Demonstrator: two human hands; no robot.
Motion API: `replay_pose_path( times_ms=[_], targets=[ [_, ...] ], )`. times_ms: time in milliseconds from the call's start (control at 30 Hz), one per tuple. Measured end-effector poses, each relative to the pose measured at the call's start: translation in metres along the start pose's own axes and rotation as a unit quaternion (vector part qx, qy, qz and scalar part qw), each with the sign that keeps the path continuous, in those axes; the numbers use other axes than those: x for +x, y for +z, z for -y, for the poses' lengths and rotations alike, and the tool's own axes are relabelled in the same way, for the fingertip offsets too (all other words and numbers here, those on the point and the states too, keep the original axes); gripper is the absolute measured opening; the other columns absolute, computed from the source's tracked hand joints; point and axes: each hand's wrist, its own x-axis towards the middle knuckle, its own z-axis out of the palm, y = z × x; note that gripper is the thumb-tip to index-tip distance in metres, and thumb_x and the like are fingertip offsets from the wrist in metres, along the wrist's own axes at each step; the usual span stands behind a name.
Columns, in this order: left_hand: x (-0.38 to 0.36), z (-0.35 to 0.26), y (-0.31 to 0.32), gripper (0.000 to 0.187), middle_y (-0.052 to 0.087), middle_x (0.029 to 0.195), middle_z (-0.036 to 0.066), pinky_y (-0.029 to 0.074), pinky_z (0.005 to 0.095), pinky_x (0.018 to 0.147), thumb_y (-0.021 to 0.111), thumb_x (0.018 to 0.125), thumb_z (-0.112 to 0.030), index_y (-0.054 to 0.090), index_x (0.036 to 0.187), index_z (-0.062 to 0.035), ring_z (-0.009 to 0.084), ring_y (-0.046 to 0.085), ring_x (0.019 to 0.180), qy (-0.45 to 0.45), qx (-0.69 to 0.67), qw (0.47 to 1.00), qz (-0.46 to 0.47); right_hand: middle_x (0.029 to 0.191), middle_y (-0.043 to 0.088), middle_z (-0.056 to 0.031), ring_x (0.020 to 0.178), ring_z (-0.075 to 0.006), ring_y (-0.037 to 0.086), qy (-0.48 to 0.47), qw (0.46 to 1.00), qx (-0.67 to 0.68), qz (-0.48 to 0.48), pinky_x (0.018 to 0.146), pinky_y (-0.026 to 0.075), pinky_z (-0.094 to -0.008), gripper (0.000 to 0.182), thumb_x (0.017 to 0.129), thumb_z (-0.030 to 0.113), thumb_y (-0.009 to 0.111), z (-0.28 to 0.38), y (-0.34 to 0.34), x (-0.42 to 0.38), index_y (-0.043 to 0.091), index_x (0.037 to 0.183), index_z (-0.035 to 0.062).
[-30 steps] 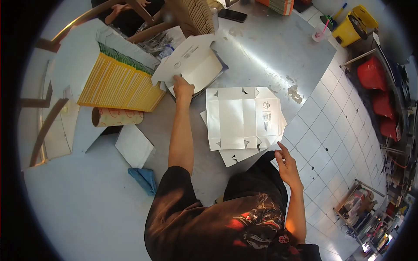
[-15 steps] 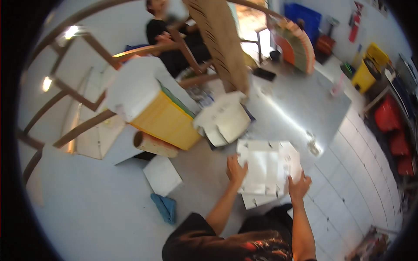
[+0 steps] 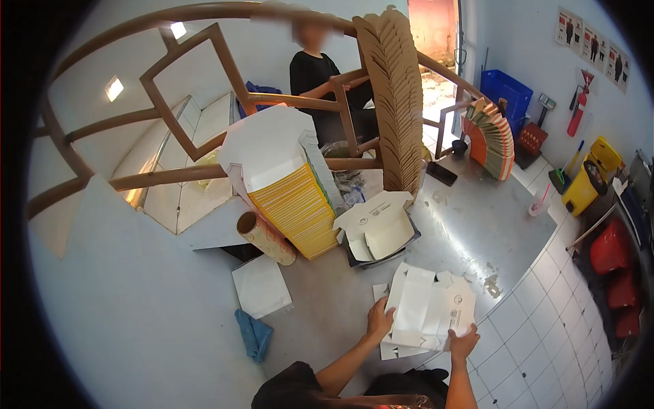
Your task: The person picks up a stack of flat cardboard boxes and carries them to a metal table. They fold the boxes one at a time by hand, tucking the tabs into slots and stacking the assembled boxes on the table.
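Observation:
A white cardboard box blank (image 3: pixel 415 303) with cut flaps and small printed marks is tilted up a little at the near side of the metal table. My left hand (image 3: pixel 380 319) grips its left edge, with the thumb over the top face. On the lower right corner, my right hand (image 3: pixel 464 342) is closed, thumb uppermost and fingers partly hidden beneath. Under it lies more white card (image 3: pixel 390 352), showing at the left and bottom edges. Farther back, a partly folded white box (image 3: pixel 385 225) rests on something dark.
A tall stack of yellow-edged card (image 3: pixel 293 211) stands at left beside a cardboard tube (image 3: pixel 266 237). White sheets (image 3: pixel 261 286) and a blue cloth (image 3: pixel 253 334) lie nearer. Behind are brown cardboard (image 3: pixel 392 102), a phone (image 3: pixel 441 173), a cup (image 3: pixel 538 204) and a seated person (image 3: pixel 317 75).
The box blank has tilted and turned slightly, exposing card beneath its left side. Both hands stay at its edges. My view has shifted, so the whole scene sits lower in the picture.

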Motion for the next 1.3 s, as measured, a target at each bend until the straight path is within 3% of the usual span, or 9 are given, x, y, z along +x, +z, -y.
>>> replay_pose_path(
  times_ms=[267, 467, 633, 733, 967, 1100, 1167, 1233, 1300],
  targets=[
    [-0.026, 0.015, -0.008, 0.056, 0.067, 0.106, 0.026, 0.053, 0.0455, 0.083, 0.074, 0.082, -0.012, 0.056, 0.134, -0.0018, 0.0422, 0.066, 0.094, -0.026, 0.055, 0.998, -0.005, 0.104, 0.056, -0.0192, 0.096, -0.0371, 0.058, -0.098, 0.989, -0.057, -0.094, 0.086, 0.049, -0.0443, 0.067, 0.060, 0.010, 0.089, -0.002, -0.015, -0.006, 0.054, 0.116, 0.0007],
    [-0.030, 0.014, -0.016, 0.055, 0.065, 0.102, 0.023, 0.052, 0.0462, 0.084, 0.073, 0.084, -0.020, 0.056, 0.134, -0.0028, 0.0412, 0.064, 0.095, -0.013, 0.098, 0.995, -0.015, 0.081, 0.069, -0.0152, 0.071, -0.0272, 0.069, -0.170, 0.979, 0.085, 0.072, 0.068, 0.054, -0.0352, 0.042, 0.073, 0.000, 0.077, -0.007, -0.027, 0.020, 0.060, 0.112, -0.0031],
    [-0.037, 0.010, -0.023, 0.055, 0.060, 0.093, 0.015, 0.051, 0.0449, 0.079, 0.073, 0.085, -0.030, 0.058, 0.131, -0.0032, 0.0337, 0.062, 0.086, 0.003, 0.159, 0.986, -0.044, 0.106, 0.069, -0.0132, 0.081, -0.0234, 0.071, 0.007, 0.888, 0.343, 0.305, 0.070, 0.060, -0.0354, 0.040, 0.087, -0.001, 0.064, 0.056, -0.078, 0.000, 0.054, 0.126, -0.0014],
    [-0.035, -0.022, -0.035, 0.048, 0.057, 0.085, 0.010, 0.050, 0.0385, 0.068, 0.074, 0.086, -0.032, 0.062, 0.123, -0.0036, 0.0249, 0.058, 0.073, 0.137, 0.157, 0.951, -0.231, 0.113, 0.066, -0.0134, 0.087, -0.0237, 0.070, -0.010, 0.868, 0.375, 0.325, 0.069, 0.062, -0.0373, 0.043, 0.088, -0.001, 0.061, 0.072, -0.108, -0.002, 0.052, 0.131, 0.0009],
    [-0.052, -0.098, -0.048, 0.033, 0.064, 0.085, 0.008, 0.047, 0.0239, 0.060, 0.072, 0.091, -0.029, 0.063, 0.109, -0.0019, 0.0102, 0.058, 0.070, 0.010, -0.190, 0.982, 0.000, 0.103, 0.070, -0.0106, 0.091, -0.0183, 0.069, -0.069, 0.855, 0.445, 0.259, 0.079, 0.057, -0.0320, 0.041, 0.081, -0.005, 0.062, 0.107, -0.182, -0.016, 0.060, 0.121, -0.0029],
    [-0.061, -0.144, -0.066, 0.058, 0.066, 0.093, 0.005, 0.054, 0.0309, 0.071, 0.054, 0.096, -0.057, 0.058, 0.118, -0.0028, 0.0138, 0.063, 0.080, 0.028, -0.418, 0.905, 0.078, 0.089, 0.073, -0.0101, 0.090, -0.0235, 0.069, -0.178, 0.898, 0.349, 0.202, 0.086, 0.053, -0.0348, 0.020, 0.078, -0.008, 0.058, 0.105, -0.214, -0.020, 0.074, 0.087, -0.0005],
    [-0.068, -0.182, -0.081, 0.065, 0.066, 0.100, 0.006, 0.055, 0.0334, 0.073, 0.047, 0.094, -0.065, 0.055, 0.122, -0.0071, 0.0164, 0.065, 0.086, -0.117, -0.637, 0.750, 0.132, 0.089, 0.073, -0.0119, 0.094, -0.0274, 0.068, -0.328, 0.853, 0.364, 0.181, 0.089, 0.051, -0.0362, 0.019, 0.076, -0.009, 0.058, 0.119, -0.226, -0.034, 0.074, 0.078, 0.0017],
    [-0.073, -0.208, -0.100, 0.051, 0.066, 0.105, 0.006, 0.055, 0.0329, 0.074, 0.056, 0.094, -0.057, 0.057, 0.119, -0.0119, 0.0160, 0.066, 0.094, -0.257, -0.584, 0.762, 0.113, 0.086, 0.073, -0.0135, 0.099, -0.0312, 0.066, -0.369, 0.830, 0.373, 0.188, 0.092, 0.050, -0.0384, 0.018, 0.075, -0.009, 0.060, 0.113, -0.236, -0.034, 0.074, 0.074, 0.0018],
    [-0.076, -0.189, -0.079, 0.037, 0.068, 0.097, 0.003, 0.055, 0.0293, 0.066, 0.065, 0.093, -0.044, 0.059, 0.111, -0.0120, 0.0145, 0.067, 0.085, -0.184, -0.588, 0.776, 0.136, 0.096, 0.072, -0.0154, 0.104, -0.0299, 0.064, -0.482, 0.778, 0.380, 0.132, 0.094, 0.050, -0.0392, 0.013, 0.076, -0.008, 0.062, 0.097, -0.242, -0.023, 0.073, 0.076, 0.0005]
  ],
)
